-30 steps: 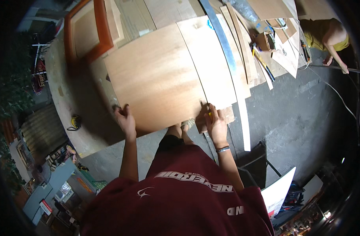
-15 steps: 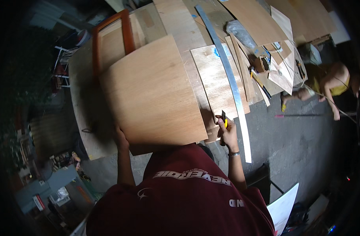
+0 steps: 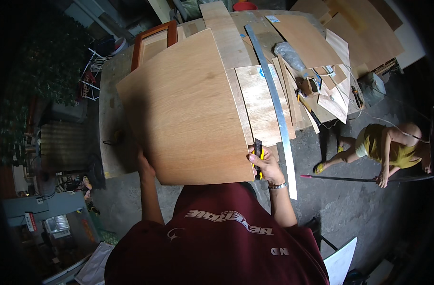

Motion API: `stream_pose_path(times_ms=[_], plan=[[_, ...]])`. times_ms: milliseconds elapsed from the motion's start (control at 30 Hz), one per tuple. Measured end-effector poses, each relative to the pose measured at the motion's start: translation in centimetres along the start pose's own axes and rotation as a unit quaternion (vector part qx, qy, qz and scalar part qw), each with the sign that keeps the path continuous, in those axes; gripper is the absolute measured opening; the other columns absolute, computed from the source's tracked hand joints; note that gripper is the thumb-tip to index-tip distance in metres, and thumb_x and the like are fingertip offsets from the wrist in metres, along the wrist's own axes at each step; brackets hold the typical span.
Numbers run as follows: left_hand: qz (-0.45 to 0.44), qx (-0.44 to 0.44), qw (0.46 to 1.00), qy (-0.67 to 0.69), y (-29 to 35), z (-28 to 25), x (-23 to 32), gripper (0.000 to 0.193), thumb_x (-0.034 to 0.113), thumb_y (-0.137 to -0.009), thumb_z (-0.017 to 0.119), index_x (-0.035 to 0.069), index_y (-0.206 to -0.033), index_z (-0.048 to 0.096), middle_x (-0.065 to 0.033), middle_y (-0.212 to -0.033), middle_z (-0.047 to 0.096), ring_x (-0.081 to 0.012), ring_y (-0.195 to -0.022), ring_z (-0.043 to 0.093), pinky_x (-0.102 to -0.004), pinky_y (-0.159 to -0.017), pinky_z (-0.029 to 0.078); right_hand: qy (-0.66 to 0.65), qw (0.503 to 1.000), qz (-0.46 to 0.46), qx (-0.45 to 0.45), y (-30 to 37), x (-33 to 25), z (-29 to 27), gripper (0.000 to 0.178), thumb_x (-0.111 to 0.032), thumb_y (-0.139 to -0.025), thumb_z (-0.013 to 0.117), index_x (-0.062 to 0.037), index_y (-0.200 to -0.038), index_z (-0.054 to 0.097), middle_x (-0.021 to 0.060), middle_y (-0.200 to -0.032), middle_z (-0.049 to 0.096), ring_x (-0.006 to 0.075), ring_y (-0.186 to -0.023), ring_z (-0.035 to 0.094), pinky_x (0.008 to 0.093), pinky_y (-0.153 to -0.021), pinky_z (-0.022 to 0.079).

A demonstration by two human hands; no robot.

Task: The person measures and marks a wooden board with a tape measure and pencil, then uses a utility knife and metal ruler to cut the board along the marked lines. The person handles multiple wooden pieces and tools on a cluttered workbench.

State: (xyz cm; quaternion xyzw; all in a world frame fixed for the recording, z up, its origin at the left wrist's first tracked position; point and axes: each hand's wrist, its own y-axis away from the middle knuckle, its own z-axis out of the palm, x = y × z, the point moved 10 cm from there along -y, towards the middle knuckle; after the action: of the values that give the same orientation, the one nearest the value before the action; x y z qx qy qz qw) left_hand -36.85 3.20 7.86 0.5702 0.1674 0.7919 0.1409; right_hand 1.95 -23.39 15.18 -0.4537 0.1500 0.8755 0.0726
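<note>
Shadowy surface (image 3: pixel 108 107) lies partly hidden behind our plywood panel (image 3: pixel 191 109); our left hand (image 3: pixel 146 167) meets its left edge, grip too dark to tell; our right hand (image 3: pixel 268 167) clasps a cutter (image 3: pixel 258 151) beside its right edge.

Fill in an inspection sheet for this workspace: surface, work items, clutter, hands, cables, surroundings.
Surface: table, sheets across its far and right parts.
Work items: panel, contact with table unclear; cutter, black and yellow.
Clutter: metal strip past the near edge; plastic bag; reddish frame, far left.
Hands: left hand grips panel's left edge, fingers partly hidden; right hand holds cutter by its right edge.
Cables: pale cable, off table's right side.
Surroundings: another person, right, hand on dark bar.
</note>
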Motion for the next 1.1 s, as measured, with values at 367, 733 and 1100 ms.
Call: stream_pose_path(times_ms=[367, 733, 1100], plan=[[-0.012, -0.016, 0.998, 0.054, 2.8, 1.6, -3.5, 0.051, 0.040, -0.106, 0.051, 0.000, -0.138, 0.057, -0.0115, -0.138, 0.061, -0.0267, -0.127, 0.056, -0.0393, -0.108, 0.042, 0.010, 0.997, -0.051, 0.051, 1.9, -3.7, 3.7, 0.025, -0.013, -0.095, 0.074, -0.0036, -0.117, 0.067, -0.0040, -0.089, 0.065, 0.0051, -0.080, 0.056, 0.0233, -0.076, 0.045], [0.048, 0.057, 0.985, 0.156, 5.6, -14.9, -2.5, 0.044, 0.030, -0.106, 0.049, 0.000, -0.137, 0.057, -0.0115, -0.135, 0.062, -0.0239, -0.121, 0.060, -0.0368, -0.104, 0.046, 0.497, 0.844, -0.095, 0.176, -6.2, 7.0, -6.1, 0.033, -0.020, -0.097, 0.066, 0.0029, -0.119, 0.054, 0.0129, -0.080, 0.062, 0.0289, -0.067, 0.060, 0.0421, -0.065, 0.052], [0.153, 0.222, 0.960, 0.080, 3.0, -26.4, 0.4, 0.035, 0.029, -0.105, 0.051, 0.001, -0.119, 0.066, -0.0092, -0.116, 0.066, -0.0213, -0.107, 0.063, -0.0369, -0.094, 0.050, 0.702, 0.640, -0.128, 0.283, -12.5, 4.0, -7.1, 0.063, -0.037, -0.099, 0.062, 0.0018, -0.147, 0.044, 0.0279, -0.126, 0.056, 0.0425, -0.110, 0.058, 0.0496, -0.094, 0.047]])
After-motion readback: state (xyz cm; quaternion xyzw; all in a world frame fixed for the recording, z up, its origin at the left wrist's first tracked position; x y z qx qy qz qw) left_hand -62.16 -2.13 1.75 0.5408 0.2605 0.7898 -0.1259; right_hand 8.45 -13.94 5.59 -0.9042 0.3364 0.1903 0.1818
